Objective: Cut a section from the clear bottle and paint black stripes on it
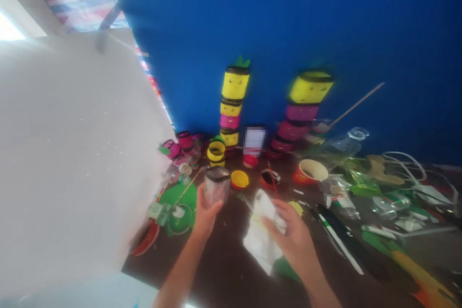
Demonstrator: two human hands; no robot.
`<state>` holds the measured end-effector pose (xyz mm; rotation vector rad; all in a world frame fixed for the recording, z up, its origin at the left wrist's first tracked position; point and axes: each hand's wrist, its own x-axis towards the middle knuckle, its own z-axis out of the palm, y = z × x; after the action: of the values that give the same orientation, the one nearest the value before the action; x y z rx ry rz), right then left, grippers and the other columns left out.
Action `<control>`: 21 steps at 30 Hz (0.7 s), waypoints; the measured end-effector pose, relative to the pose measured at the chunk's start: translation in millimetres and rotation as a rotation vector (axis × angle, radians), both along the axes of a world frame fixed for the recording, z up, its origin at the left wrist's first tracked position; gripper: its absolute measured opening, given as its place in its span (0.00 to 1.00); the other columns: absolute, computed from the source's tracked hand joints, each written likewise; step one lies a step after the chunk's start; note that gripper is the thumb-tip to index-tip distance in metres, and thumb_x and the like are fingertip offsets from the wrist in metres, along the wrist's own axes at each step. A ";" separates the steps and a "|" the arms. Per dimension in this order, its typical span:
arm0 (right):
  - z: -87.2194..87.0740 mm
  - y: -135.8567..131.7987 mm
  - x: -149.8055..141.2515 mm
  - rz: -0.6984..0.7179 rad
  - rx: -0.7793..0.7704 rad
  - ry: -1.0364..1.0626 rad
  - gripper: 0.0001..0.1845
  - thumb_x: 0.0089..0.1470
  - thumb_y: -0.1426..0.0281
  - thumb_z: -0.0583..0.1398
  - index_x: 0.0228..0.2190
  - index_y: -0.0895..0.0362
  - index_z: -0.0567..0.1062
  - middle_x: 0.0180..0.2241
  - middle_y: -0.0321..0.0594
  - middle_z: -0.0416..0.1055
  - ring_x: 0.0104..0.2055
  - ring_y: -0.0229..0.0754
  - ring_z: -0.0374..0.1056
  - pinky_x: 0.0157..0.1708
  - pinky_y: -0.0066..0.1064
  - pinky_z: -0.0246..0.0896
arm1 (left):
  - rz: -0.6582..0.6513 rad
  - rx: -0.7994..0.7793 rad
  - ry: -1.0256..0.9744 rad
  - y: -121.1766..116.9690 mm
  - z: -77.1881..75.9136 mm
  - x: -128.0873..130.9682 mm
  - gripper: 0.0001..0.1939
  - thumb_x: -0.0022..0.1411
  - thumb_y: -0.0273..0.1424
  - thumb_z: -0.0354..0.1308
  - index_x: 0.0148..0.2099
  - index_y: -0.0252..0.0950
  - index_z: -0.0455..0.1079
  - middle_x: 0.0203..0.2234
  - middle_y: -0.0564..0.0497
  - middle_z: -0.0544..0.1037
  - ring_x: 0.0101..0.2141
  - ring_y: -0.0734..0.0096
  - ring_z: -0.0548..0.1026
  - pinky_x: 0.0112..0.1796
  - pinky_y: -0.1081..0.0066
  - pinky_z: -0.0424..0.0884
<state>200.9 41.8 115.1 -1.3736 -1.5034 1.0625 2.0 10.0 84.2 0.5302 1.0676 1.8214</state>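
Observation:
My left hand (205, 214) is wrapped round a clear plastic cup (217, 186) with a black band at its rim, held upright above the table. In my right hand (292, 231) is a crumpled white tissue (265, 236), pinched between thumb and fingers. Just beyond the hands stand a small yellow paint pot (240, 179) and a dark paint pot (269, 179) with a red brush (272, 178) leaning in it. Under the tissue, part of a green sheet (287, 268) shows.
Painted yellow and pink cup stacks (231, 120) stand against the blue wall (288, 19). A paper tub (311, 172), plastic bottles (342, 197), markers (341, 243) and scraps crowd the right. At left lie a green disc (176, 197) and a red bowl (147, 239) near the white wall (79, 154).

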 end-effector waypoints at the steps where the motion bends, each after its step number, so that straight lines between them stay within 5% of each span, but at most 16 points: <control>1: -1.3 -0.5 0.2 0.004 -0.005 -0.004 0.25 0.40 0.57 0.64 0.41 0.55 0.71 0.38 0.43 0.74 0.40 0.45 0.71 0.34 0.32 0.68 | 0.046 -0.036 0.039 -0.9 0.1 -0.4 0.34 0.38 0.34 0.72 0.48 0.41 0.61 0.41 0.50 0.75 0.45 0.59 0.73 0.50 0.59 0.64; 7: 9.3 -3.1 1.3 0.016 0.016 -0.133 0.19 0.40 0.56 0.65 0.32 0.55 0.74 0.28 0.39 0.75 0.29 0.43 0.71 0.24 0.29 0.65 | 0.252 -0.099 0.299 -5.5 7.2 4.0 0.34 0.40 0.30 0.71 0.49 0.39 0.60 0.43 0.48 0.69 0.47 0.61 0.70 0.51 0.63 0.63; 11: 5.7 -1.8 -0.1 0.096 0.178 -0.287 0.16 0.46 0.55 0.60 0.21 0.55 0.72 0.25 0.39 0.74 0.27 0.41 0.69 0.26 0.29 0.64 | 0.335 -0.113 0.374 -3.3 7.0 9.3 0.34 0.40 0.31 0.70 0.49 0.39 0.60 0.45 0.46 0.67 0.49 0.58 0.67 0.52 0.60 0.61; 16: -7.9 0.0 -3.3 0.176 0.167 -0.512 0.15 0.49 0.54 0.57 0.26 0.52 0.74 0.22 0.37 0.73 0.23 0.42 0.69 0.23 0.30 0.60 | 0.482 -0.120 0.701 -4.5 -4.0 7.0 0.29 0.43 0.33 0.70 0.48 0.38 0.65 0.45 0.44 0.65 0.51 0.53 0.64 0.54 0.53 0.58; 21: -12.9 -2.9 -2.9 0.280 0.095 -0.378 0.17 0.43 0.65 0.59 0.38 0.53 0.74 0.27 0.37 0.75 0.28 0.44 0.72 0.27 0.33 0.64 | 0.529 -0.041 0.849 -10.2 -21.0 2.1 0.12 0.49 0.33 0.66 0.38 0.40 0.74 0.46 0.42 0.62 0.54 0.51 0.60 0.54 0.51 0.60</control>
<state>198.0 38.9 102.1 -1.3780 -2.0437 0.9145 4.1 -0.2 63.2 1.1342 1.9506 2.0502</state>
